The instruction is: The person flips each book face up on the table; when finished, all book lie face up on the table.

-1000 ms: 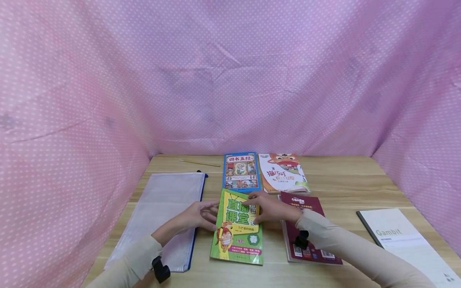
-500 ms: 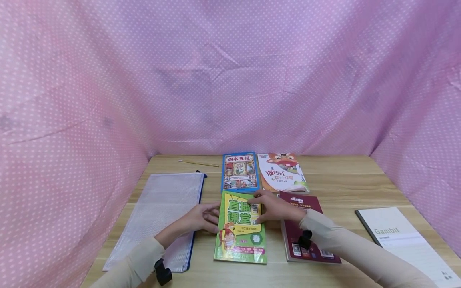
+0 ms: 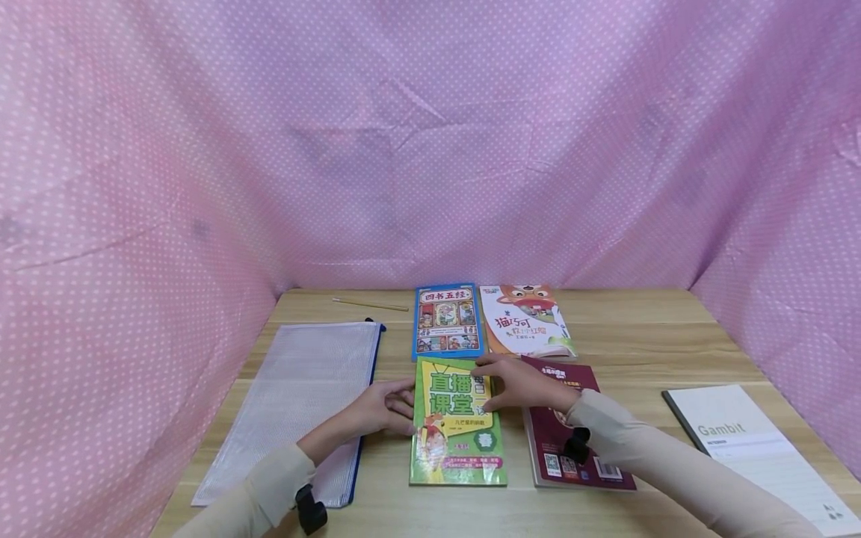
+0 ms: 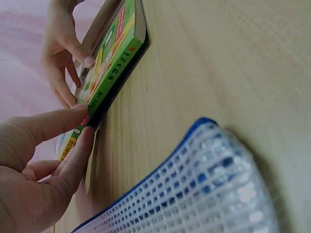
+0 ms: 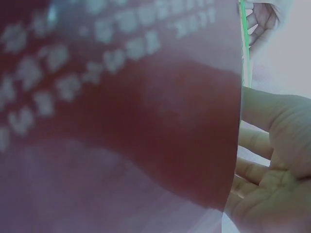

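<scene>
A green and yellow children's book (image 3: pixel 460 448) lies cover up in front of the person. At its left edge is my left hand (image 3: pixel 385 407); in the left wrist view the thumb and a finger pinch the book's green spine (image 4: pixel 111 73). On the opposite side my right hand (image 3: pixel 528 382) touches the cover's upper right with thumb and fingertips, its fingers loosely extended. Under the right forearm lies a maroon book (image 3: pixel 546 437), which also fills much of the right wrist view. The underside of the green book is hidden.
A white mesh zip pouch (image 3: pixel 296 396) with blue edging lies left. Behind are a blue book (image 3: pixel 447 317), a white book with a cartoon animal (image 3: pixel 525 321) and a yellow pencil (image 3: pixel 370 305). A white notebook (image 3: pixel 753 441) lies at right, and pink dotted cloth (image 3: pixel 430 149) surrounds the table.
The green book has slid a little to the right and turned straighter. Both hands have shifted slightly right with it. The other things stay put.
</scene>
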A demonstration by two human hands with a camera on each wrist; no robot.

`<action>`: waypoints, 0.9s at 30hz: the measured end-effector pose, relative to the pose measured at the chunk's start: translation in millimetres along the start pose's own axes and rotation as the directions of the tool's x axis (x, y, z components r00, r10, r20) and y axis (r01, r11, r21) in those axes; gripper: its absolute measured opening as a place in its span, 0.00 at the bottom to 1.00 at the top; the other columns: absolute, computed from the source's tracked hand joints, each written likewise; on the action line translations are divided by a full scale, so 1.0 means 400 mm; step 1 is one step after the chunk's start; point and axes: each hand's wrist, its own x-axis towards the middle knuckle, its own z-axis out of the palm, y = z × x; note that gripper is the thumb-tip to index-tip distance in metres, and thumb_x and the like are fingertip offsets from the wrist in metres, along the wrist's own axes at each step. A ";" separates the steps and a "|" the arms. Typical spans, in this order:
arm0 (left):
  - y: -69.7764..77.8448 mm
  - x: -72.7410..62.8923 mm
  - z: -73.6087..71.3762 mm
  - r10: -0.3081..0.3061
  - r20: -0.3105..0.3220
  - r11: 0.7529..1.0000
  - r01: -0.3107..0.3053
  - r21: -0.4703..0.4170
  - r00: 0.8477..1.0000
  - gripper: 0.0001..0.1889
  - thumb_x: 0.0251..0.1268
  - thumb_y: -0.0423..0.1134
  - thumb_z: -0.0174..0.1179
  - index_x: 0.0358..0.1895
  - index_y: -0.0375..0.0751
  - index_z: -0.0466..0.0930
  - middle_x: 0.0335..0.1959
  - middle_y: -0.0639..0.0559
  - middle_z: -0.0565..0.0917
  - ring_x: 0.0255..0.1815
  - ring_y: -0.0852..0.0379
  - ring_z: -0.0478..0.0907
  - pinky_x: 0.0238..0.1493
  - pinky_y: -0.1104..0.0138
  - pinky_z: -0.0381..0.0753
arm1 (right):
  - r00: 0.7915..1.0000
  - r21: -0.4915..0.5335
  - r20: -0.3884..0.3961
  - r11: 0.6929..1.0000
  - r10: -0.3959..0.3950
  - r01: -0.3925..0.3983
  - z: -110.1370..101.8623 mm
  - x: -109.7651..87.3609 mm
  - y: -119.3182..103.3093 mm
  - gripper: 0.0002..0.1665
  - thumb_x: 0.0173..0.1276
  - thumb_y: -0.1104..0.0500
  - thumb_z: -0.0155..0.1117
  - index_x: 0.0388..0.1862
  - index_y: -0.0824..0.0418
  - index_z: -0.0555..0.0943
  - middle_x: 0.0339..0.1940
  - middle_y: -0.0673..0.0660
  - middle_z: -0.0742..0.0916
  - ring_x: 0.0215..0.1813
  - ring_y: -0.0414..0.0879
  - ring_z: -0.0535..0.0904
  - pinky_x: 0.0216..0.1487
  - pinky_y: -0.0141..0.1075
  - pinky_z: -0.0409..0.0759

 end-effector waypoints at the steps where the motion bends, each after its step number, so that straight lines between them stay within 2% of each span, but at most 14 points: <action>1: -0.001 0.002 0.002 -0.007 -0.006 1.000 0.007 0.008 1.000 0.47 0.53 0.27 0.75 0.77 0.31 0.60 0.51 0.44 0.82 0.50 0.54 0.86 0.52 0.65 0.86 | 1.000 0.001 -0.003 1.000 0.001 -0.001 0.001 -0.001 0.002 0.37 0.62 0.52 0.78 0.67 0.63 0.79 0.74 0.67 0.74 0.74 0.66 0.69 0.72 0.61 0.72; 5: -0.002 0.007 0.006 -0.031 -0.025 0.999 0.031 0.022 0.999 0.47 0.52 0.27 0.76 0.77 0.32 0.61 0.50 0.46 0.82 0.49 0.56 0.86 0.51 0.66 0.86 | 1.000 0.002 -0.009 1.000 0.009 -0.009 0.005 -0.002 0.009 0.37 0.62 0.52 0.78 0.68 0.63 0.79 0.75 0.67 0.73 0.76 0.67 0.67 0.73 0.62 0.70; 15: 0.000 0.009 0.012 -0.030 -0.042 0.999 0.031 0.030 0.999 0.47 0.50 0.25 0.76 0.76 0.32 0.63 0.51 0.43 0.81 0.48 0.55 0.86 0.48 0.67 0.86 | 1.000 0.012 0.005 1.000 0.028 -0.028 0.009 -0.003 0.019 0.37 0.63 0.52 0.77 0.69 0.62 0.78 0.77 0.66 0.71 0.77 0.67 0.65 0.73 0.61 0.70; 22: 0.009 0.007 0.014 -0.044 -0.078 0.996 0.050 0.070 0.996 0.49 0.46 0.26 0.78 0.76 0.33 0.64 0.52 0.44 0.79 0.46 0.56 0.82 0.48 0.66 0.84 | 1.000 0.006 0.006 1.000 0.029 -0.029 0.008 0.001 0.019 0.37 0.63 0.52 0.77 0.68 0.63 0.78 0.77 0.66 0.71 0.77 0.67 0.65 0.74 0.61 0.69; 27: 0.010 0.010 0.013 -0.046 -0.079 0.995 0.053 0.086 0.996 0.49 0.45 0.26 0.78 0.75 0.32 0.65 0.51 0.44 0.78 0.46 0.56 0.80 0.46 0.67 0.84 | 1.000 -0.008 0.004 1.000 0.019 -0.019 0.007 0.003 0.020 0.37 0.62 0.52 0.78 0.68 0.62 0.78 0.76 0.66 0.72 0.77 0.67 0.66 0.73 0.61 0.70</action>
